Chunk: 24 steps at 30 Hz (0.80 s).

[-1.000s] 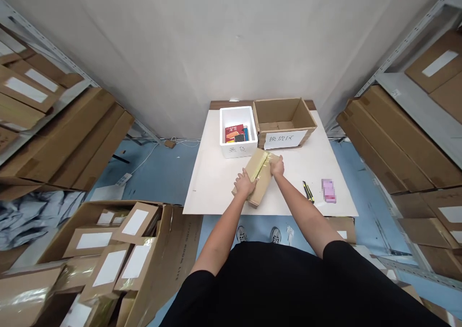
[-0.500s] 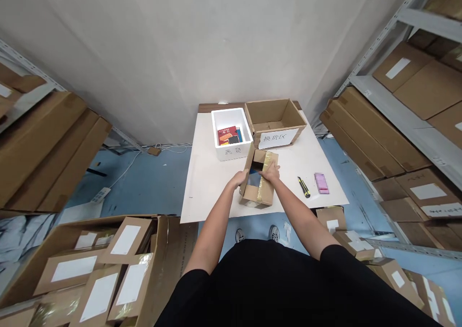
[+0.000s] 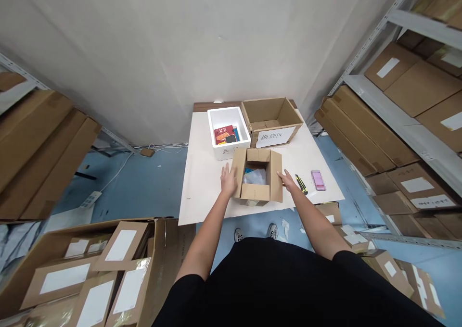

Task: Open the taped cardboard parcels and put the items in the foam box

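Observation:
A small cardboard box point(image 3: 255, 192) stands on the white-covered table with all its flaps folded outward. Inside it I see a clear plastic wrapping point(image 3: 255, 176) with something blue at its upper left. My left hand point(image 3: 228, 179) is open, fingers spread, against the left flap. At the outer edge of the right flap, my right hand point(image 3: 286, 180) has its thumb on top and the other fingers curled at the side, gripping it. A black and yellow box cutter point(image 3: 301, 184) lies just right of that hand.
Behind the box stand a white foam bin point(image 3: 231, 152) holding books point(image 3: 224, 133) and a larger open carton point(image 3: 277, 139) with a handwritten label. A pixelated pink item point(image 3: 318, 180) lies at the right. Big carton point(image 3: 159, 259) of parcels at lower left; shelves point(image 3: 404, 120) flank the right.
The flaps have spread outward and the box now faces up squarely. My left hand has shifted left and opened; my right hand has moved from the taped flap to the right flap's outer edge.

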Available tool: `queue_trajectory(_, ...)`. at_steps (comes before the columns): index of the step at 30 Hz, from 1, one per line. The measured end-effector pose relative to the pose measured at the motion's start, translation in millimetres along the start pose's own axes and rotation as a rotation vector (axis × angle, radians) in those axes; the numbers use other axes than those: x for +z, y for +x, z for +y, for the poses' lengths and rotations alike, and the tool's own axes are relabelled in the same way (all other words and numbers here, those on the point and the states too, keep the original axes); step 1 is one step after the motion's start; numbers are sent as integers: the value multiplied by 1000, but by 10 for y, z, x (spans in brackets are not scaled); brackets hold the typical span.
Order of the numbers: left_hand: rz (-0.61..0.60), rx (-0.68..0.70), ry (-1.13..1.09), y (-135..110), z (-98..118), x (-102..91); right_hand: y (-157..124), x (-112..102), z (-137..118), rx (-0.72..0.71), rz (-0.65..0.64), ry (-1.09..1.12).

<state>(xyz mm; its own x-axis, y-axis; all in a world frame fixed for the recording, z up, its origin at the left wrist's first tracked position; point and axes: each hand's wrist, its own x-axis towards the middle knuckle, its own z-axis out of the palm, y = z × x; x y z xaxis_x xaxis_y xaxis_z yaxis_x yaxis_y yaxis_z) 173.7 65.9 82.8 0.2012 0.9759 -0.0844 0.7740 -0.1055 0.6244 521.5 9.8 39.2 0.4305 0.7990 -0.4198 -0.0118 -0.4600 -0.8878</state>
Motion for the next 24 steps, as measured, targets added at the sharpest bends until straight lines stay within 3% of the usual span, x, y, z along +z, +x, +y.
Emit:
queue_trajectory(3,-172,249,93,-92,191,187,37,-26,101,-93,200,-317)
queue_trajectory(5,-268,272,63,-137,265,256,82,7,65,-256,247,-481)
queue_trajectory(8,-371,274,-77,-220,201,215,116,109,-15,-433,176,-617)
queue_trajectory(11,-521,335,-113,-383,-20,75,110,265,10,-431,88,-631)
queue_trajectory(13,-559,351,-28,-541,-165,7,119,383,90,-388,19,-577)
queue_trajectory(16,-495,345,93,-806,-281,18,181,577,220,-320,-89,-399)
queue_trajectory(19,-358,300,126,-1060,-297,127,264,841,270,-274,-191,-233)
queue_trajectory(24,-2,140,179,-1544,-402,263,252,1576,193,-317,-439,-177)
